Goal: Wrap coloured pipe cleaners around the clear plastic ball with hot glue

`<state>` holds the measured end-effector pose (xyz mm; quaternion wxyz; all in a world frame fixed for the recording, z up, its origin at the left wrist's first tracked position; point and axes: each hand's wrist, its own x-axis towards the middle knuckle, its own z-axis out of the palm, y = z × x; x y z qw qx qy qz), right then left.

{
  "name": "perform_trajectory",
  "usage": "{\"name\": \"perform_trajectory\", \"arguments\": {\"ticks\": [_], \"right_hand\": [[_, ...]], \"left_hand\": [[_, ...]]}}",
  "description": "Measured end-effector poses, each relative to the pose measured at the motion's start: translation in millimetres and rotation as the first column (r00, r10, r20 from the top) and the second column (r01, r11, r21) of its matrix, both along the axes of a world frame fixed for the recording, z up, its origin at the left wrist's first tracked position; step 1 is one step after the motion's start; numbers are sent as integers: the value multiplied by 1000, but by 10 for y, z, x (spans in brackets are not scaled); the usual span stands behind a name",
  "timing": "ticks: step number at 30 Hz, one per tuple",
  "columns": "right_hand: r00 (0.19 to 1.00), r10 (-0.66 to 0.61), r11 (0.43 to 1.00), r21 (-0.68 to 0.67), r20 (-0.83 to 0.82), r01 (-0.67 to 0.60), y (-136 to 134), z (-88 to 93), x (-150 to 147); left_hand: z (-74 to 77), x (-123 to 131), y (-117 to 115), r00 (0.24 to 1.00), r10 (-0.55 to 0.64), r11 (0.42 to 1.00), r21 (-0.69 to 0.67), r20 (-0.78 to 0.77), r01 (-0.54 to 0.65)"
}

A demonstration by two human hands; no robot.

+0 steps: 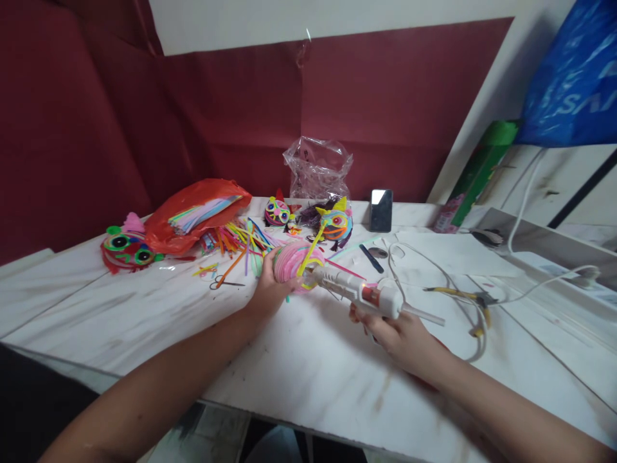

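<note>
Right of the round pink-and-yellow ball (291,260), a white plastic glue gun (354,289) slants nozzle-first toward it; the right hand (403,335) clamps the gun from below, the left hand (270,288) clasps the ball with curled fingers.

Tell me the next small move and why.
Probably squeeze the glue gun where the yellow strip meets the pink coiled piece: the right hand points the nozzle there, the left hand holds the piece, and the strip's end sticks out past it.
</note>
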<state>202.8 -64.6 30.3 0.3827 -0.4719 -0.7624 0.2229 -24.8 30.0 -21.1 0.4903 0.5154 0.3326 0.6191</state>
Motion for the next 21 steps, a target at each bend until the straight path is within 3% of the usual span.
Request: {"name": "perform_trajectory", "arguments": {"ticks": [10,21], "right_hand": [[985,-163,975,-164,-62,151,22,-7,45],[989,-141,981,-143,-50,133,10,-6,42]], "left_hand": [[27,-37,-1,997,58,997,49,43,-60],[49,-16,-27,995,-53,999,-7,88,54]]}}
